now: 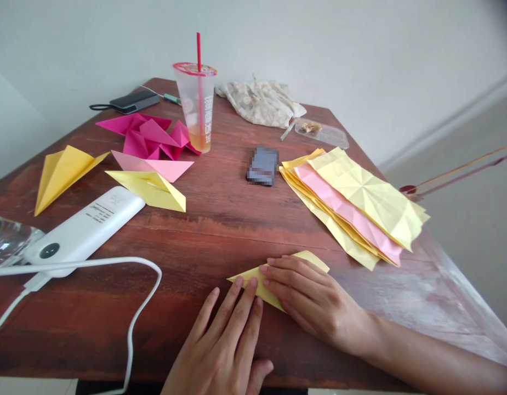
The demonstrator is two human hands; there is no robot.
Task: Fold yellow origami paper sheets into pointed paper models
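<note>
A folded piece of pale yellow paper (308,259) lies flat on the wooden table near its front edge, its narrow point toward the left. My left hand (226,340) has its fingers spread, with some fingertips touching the paper's left end. Across the middle of the paper lies my right hand (314,296), palm down with fingers stretched out, covering much of it. Neither hand is wrapped around anything. To the right is a stack of creased yellow and pink sheets (360,192).
Folded paper pieces in yellow (66,173), pale yellow (148,188), pink (158,166) and magenta (144,134) lie left. A white power bank (89,227) trails a cable (132,323). Farther back are a plastic cup (195,104), a blurred dark object (263,165) and a cloth bag (257,101).
</note>
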